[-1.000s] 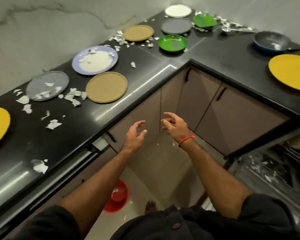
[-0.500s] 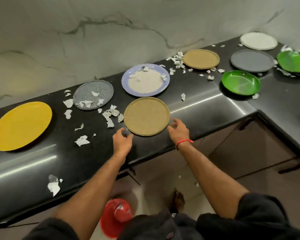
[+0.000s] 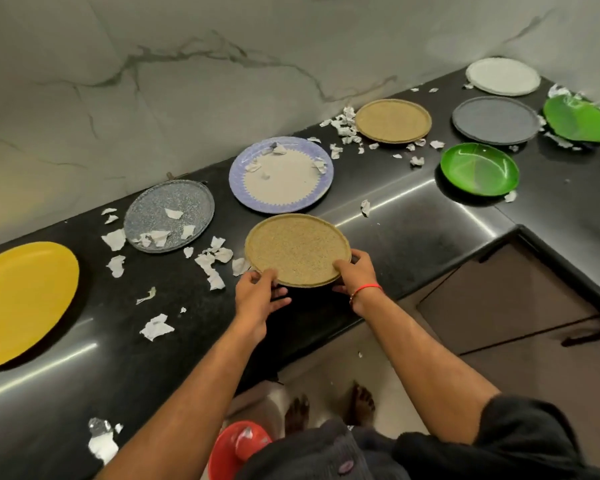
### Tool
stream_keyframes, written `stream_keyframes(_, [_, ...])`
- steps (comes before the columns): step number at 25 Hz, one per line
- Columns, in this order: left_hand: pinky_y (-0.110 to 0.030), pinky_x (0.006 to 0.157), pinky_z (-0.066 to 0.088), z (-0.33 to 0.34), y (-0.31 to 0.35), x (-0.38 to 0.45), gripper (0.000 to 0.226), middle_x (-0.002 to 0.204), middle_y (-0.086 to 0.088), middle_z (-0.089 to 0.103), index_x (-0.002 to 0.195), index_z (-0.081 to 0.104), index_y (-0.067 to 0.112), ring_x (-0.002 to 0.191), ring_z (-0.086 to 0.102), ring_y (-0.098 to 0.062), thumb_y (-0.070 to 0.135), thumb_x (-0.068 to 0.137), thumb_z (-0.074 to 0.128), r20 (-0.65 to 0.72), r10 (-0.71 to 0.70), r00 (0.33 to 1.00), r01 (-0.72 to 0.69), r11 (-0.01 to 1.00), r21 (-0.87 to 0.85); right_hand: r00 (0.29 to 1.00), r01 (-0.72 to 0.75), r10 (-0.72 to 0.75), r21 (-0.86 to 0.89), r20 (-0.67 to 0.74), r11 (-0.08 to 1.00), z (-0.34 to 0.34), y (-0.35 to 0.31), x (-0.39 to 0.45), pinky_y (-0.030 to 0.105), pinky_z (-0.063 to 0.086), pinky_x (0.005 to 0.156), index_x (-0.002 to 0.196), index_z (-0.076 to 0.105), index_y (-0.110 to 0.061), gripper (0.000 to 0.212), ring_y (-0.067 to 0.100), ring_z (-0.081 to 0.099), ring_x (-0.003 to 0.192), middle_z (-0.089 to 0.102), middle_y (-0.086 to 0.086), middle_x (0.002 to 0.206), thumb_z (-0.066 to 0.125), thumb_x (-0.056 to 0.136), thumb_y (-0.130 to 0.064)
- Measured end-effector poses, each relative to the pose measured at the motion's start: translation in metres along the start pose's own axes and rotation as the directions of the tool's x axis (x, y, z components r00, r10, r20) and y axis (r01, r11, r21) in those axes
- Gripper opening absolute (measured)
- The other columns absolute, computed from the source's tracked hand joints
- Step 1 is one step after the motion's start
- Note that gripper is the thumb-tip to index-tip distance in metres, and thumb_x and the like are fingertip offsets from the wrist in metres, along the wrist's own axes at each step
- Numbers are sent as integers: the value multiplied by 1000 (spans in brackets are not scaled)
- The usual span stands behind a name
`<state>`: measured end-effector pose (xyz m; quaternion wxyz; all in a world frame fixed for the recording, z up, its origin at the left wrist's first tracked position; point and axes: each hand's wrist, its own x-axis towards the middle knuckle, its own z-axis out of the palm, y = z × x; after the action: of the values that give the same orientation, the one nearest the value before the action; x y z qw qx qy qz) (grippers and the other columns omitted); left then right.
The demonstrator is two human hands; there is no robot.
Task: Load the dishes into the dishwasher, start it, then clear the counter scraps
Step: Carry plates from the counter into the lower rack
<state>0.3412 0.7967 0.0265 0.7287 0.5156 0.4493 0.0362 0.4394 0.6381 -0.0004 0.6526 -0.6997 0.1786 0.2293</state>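
Note:
A tan speckled plate (image 3: 297,249) sits at the front of the black counter (image 3: 413,237), its near edge tipped up slightly. My left hand (image 3: 258,296) grips its near left rim, thumb on top and fingers underneath. My right hand (image 3: 355,277) grips the near right rim the same way. Behind it lie a blue-rimmed plate (image 3: 281,174) and a grey speckled plate (image 3: 168,216), both with paper scraps (image 3: 212,261) on them. The dishwasher is out of view.
A yellow plate (image 3: 21,301) lies at far left. Further right are a second tan plate (image 3: 393,121), a dark grey plate (image 3: 496,120), a white plate (image 3: 503,76) and two green dishes (image 3: 478,169). A red bin (image 3: 236,448) stands on the floor by my feet. Cabinet fronts (image 3: 499,299) are at right.
My view swung from the corner cabinets to the counter. Both hands rose to the tan plate, reached its edges, and now grip it and tip its near edge up.

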Motion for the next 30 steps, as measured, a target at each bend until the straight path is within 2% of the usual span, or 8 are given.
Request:
stream_keyframes(3, [-38,63,62,18,26,-26,14,73,-7,58,106,48,11,60,65,-18,9,97,59,171,77,982,-53,989,-140,952,282,-289,-78,-100,956,-25,13,-24,49,56,86,135,49,-27,45,18,62,107,60,3,122,54,92,-38])
stream_keyframes(6, [-34,53,60,43,45,-48,8,60,-4,58,105,49,12,53,66,-20,10,98,53,379,68,923,-67,998,-16,755,573,-644,-350,-128,741,-65,44,-62,47,43,107,135,56,-21,58,16,49,125,52,-1,135,45,82,-3])
stream_keyframes(9, [-29,44,55,72,42,-78,6,53,-2,48,92,49,12,44,61,-17,11,98,48,565,-75,822,-59,975,216,612,587,-790,-643,-45,492,-109,76,-101,43,34,113,140,53,-15,60,25,42,134,46,7,144,54,83,4])
stream_keyframes(11, [-26,42,52,93,26,-103,13,48,2,44,84,46,12,41,57,-15,13,97,47,646,-216,732,-55,927,372,586,568,-809,-691,-43,447,-141,95,-121,45,35,113,141,53,-15,52,27,42,136,47,8,146,60,90,-5])
stream_keyframes(19, [-33,51,54,167,-123,-236,30,80,-5,63,109,52,12,57,64,-19,38,97,61,803,-361,473,-386,735,558,643,325,-635,-598,-428,733,-253,221,-254,39,48,104,145,47,-26,53,12,55,130,56,-2,143,50,94,-10])
stream_keyframes(24, [-47,80,63,174,-263,-343,74,127,-1,63,143,29,28,106,71,-20,37,87,77,835,-487,258,-570,621,538,584,117,-471,-505,-661,855,-329,309,-343,15,44,89,141,52,-24,52,14,64,106,67,2,127,47,90,-18])
stream_keyframes(28, [-49,106,50,177,-372,-401,106,149,-6,52,156,-9,49,136,53,-19,15,95,70,764,-641,78,-616,571,542,601,106,-392,-417,-696,903,-383,370,-383,32,55,86,146,45,-29,46,21,66,110,65,2,130,40,100,-36])
stream_keyframes(30, [-46,107,50,192,-406,-420,97,152,-6,48,157,-7,48,137,51,-19,9,100,61,719,-691,75,-599,546,586,613,77,-334,-366,-716,927,-410,400,-384,39,55,89,147,42,-27,47,21,62,117,59,2,137,40,100,-34])
